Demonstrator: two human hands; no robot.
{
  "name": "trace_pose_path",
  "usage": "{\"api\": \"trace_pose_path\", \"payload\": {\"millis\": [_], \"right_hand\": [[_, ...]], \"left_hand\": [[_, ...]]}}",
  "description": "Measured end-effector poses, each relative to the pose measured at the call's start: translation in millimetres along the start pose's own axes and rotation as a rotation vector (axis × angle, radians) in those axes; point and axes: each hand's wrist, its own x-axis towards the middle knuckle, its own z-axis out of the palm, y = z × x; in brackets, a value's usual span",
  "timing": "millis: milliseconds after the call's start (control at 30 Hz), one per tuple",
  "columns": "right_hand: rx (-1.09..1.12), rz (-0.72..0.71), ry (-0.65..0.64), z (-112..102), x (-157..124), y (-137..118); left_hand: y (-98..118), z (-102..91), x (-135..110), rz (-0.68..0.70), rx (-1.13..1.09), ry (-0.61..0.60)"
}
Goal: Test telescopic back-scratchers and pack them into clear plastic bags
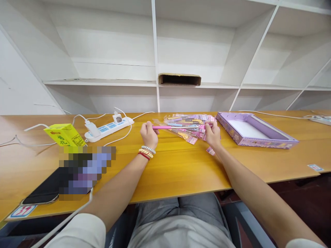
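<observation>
A back scratcher (pixel 162 127) with a pink handle and a thin silver rod is stretched level between my two hands. My left hand (pixel 150 134) is closed around the end of the pink handle. At the far end, my right hand (pixel 212 133) grips the pink head, which is mostly hidden by the fingers. Behind and under the rod lies a pile of similar back scratchers in clear plastic sleeves (pixel 184 120), with pink, yellow and blue parts. One yellow claw-shaped head (pixel 183 135) shows at the pile's front.
A purple open box (pixel 263 142) sits to the right of the pile. On the left are a white power strip (pixel 110 129) with plugs and cables, a yellow drink carton (pixel 66 135) and a black phone (pixel 42 189). White shelves (pixel 116 82) hold a cardboard box (pixel 179 79).
</observation>
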Motion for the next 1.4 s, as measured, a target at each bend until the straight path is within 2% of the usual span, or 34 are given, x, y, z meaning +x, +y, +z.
{"api": "trace_pose_path", "payload": {"millis": [100,200,300,367,567,767,900,1067,1400], "right_hand": [[-0.102,-0.152,-0.161,9,-14,-7],[-0.128,-0.171,-0.214,16,-23,-9],[-0.145,-0.147,-0.251,18,-24,-6],[-0.153,-0.127,-0.293,19,-24,-4],[-0.247,-0.184,-0.382,16,-22,-3],[-0.370,-0.211,-0.511,-2,-9,-2],[-0.497,-0.216,-0.614,-12,-2,-4],[-0.567,-0.228,-0.797,-13,-2,-8],[-0.664,-0.168,-0.935,-8,-3,1]], "left_hand": [[3,4.1,-13,0.017,-0.017,-0.104],[3,9.7,-23,0.039,-0.043,-0.151],[-1,8.7,-18,0.027,0.006,-0.182],[-6,3.0,-9,0.030,0.117,-0.216],[-17,-17.8,8,0.125,0.674,-0.395],[-10,-19.4,5,0.230,1.046,-0.535],[-5,-19.4,3,0.213,1.222,-0.682],[-5,-20.1,-2,0.232,1.254,-0.889],[-18,-20.9,0,0.394,1.135,-1.016]]}}
